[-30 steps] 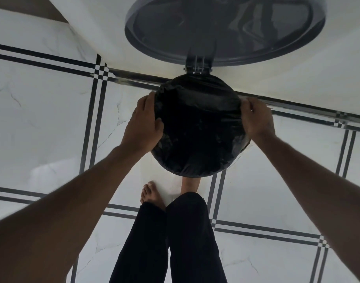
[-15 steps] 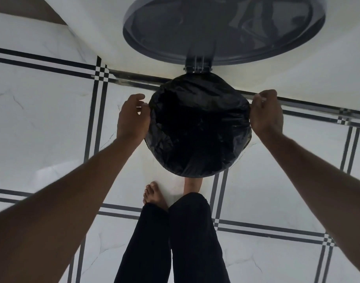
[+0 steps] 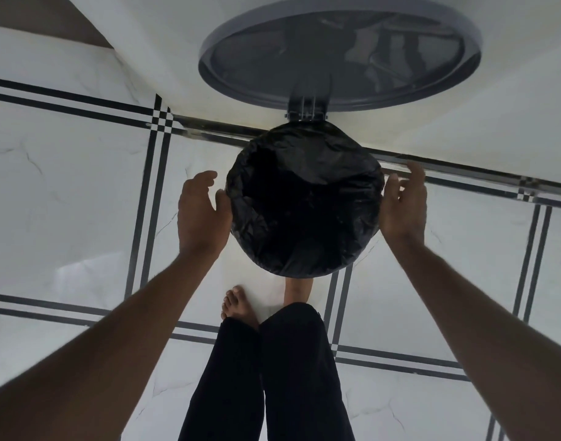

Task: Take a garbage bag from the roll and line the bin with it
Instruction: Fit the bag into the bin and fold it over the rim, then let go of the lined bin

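Observation:
A round pedal bin stands against the white wall, its grey lid (image 3: 339, 55) swung up. A crinkled black garbage bag (image 3: 304, 202) covers the bin's mouth and is folded down over its rim all around. My left hand (image 3: 199, 214) hovers at the bag's left side, fingers spread, thumb close to the plastic. At the bag's right side is my right hand (image 3: 404, 205), open too, palm facing the bin. Neither hand grips the bag. The roll is not in view.
White marble floor tiles (image 3: 66, 186) with black line borders surround the bin. My bare left foot (image 3: 239, 305) and black trouser legs (image 3: 272, 377) are just in front of the bin; the right foot (image 3: 299, 289) sits under the bin's front edge. The wall (image 3: 495, 122) is directly behind.
Both hands have let go of the bag's rim and opened; a second ago they were pressing the plastic down at the left and right sides. The bag stays folded over the rim.

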`<state>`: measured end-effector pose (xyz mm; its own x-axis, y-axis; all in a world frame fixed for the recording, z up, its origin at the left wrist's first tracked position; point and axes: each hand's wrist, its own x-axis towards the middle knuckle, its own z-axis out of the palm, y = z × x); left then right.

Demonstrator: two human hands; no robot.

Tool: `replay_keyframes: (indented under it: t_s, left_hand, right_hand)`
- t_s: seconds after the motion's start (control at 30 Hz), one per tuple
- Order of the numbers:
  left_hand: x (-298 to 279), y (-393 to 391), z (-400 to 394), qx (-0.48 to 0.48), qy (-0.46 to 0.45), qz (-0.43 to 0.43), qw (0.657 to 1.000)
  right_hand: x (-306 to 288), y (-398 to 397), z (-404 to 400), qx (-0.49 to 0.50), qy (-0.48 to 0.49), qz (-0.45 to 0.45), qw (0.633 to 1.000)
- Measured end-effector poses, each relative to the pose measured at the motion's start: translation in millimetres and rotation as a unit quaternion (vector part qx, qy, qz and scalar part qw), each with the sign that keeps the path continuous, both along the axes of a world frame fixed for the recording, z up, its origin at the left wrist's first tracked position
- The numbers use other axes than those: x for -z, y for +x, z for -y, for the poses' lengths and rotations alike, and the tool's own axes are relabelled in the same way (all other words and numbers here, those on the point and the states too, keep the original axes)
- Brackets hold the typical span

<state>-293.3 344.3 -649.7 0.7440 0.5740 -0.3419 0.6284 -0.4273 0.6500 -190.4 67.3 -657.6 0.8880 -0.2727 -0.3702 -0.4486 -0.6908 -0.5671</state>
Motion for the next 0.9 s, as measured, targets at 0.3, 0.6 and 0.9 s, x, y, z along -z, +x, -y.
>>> replay_keyframes:
  t_s: [0.3,0.6,0.9]
  left_hand:
    - [-34.2,-18.4,9.7,0.043,0.048,0.04,0.997]
    - [-136.4,61.5,-3.5,0.043,0.051,0.194,0.979]
    - [-179.2,72.8,18.8,0.171,0.122,0.199,0.957]
  right_hand:
    - [-29.4,-49.9,-10.1,-0.084,-0.018,0.047,0.995]
    - [-141.9,14.6,-41.5,-0.161,-0.033,0.235,0.958]
    - [-198.9,21.3,-44.3,-0.197,0.017,0.225,0.954]
